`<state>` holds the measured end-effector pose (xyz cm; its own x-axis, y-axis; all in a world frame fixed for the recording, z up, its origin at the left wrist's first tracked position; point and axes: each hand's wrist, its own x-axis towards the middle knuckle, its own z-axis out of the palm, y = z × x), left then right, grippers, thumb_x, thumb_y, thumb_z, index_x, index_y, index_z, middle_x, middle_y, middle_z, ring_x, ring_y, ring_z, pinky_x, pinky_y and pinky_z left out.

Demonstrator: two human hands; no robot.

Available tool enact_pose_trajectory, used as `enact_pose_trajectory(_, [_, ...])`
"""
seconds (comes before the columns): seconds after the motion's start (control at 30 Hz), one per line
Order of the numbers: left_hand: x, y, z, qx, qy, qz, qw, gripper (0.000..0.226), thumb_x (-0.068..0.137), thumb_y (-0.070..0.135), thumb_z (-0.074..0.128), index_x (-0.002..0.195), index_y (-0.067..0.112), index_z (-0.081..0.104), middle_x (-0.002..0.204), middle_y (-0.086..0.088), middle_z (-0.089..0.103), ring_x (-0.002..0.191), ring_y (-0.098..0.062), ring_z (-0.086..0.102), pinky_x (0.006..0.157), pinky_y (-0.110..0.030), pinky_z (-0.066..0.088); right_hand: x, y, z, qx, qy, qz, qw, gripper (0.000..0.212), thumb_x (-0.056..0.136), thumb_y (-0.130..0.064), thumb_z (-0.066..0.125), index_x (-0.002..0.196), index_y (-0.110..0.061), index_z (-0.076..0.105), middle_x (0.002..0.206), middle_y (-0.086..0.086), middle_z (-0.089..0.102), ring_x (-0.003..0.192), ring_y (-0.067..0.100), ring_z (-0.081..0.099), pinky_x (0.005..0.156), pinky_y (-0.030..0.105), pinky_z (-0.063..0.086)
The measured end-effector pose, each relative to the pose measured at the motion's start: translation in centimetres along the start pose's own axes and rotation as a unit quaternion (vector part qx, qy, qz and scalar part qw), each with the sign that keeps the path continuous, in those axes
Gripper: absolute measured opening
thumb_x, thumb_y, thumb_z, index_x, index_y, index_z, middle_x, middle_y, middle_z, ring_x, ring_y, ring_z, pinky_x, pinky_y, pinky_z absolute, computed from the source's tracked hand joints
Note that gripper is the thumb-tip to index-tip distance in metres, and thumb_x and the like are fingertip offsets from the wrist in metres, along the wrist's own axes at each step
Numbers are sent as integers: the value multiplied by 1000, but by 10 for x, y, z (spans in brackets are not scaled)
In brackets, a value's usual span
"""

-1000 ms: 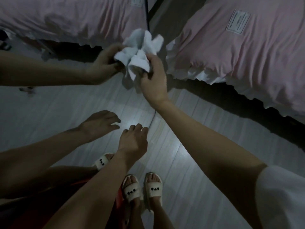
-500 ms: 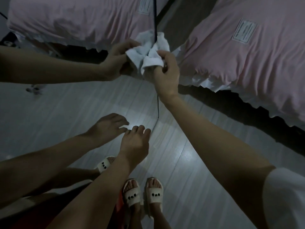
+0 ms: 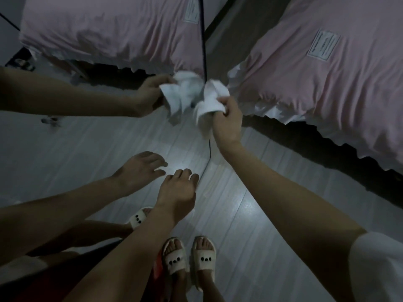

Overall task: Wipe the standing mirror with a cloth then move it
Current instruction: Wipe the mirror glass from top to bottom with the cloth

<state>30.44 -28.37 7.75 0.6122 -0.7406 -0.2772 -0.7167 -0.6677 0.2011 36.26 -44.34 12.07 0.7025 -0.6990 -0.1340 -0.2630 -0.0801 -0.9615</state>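
Observation:
The standing mirror (image 3: 87, 153) fills the left half of the head view; its thin dark right edge (image 3: 204, 51) runs down the middle. My right hand (image 3: 229, 120) grips a crumpled white cloth (image 3: 210, 101) and holds it against that edge, at about the height of the bed's frill. The cloth and hand show doubled in the glass to the left. My left hand (image 3: 177, 188) rests lower down with its fingertips on the glass near the mirror's bottom right corner, fingers loosely spread, meeting their own reflection.
A bed with a pink cover (image 3: 327, 73) and white frill stands close on the right, dark space beneath it. The pale plank floor (image 3: 250, 214) lies below. My feet in light slippers (image 3: 189, 258) stand just in front of the mirror.
My right hand has carried the cloth down and rightward onto the mirror's right edge. My left hand has stayed on the glass.

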Motion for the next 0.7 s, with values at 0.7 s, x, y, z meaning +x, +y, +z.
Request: enact_pose_trajectory(0.7, [7, 6, 10, -45, 42, 12, 998, 37, 51, 2, 74, 88, 5, 70, 78, -11, 67, 61, -26, 63, 47, -31, 49, 22, 16, 15, -34, -28, -1, 999, 32, 93, -18, 49, 124, -15, 55, 120, 7, 60, 108, 17, 56, 93, 28, 46])
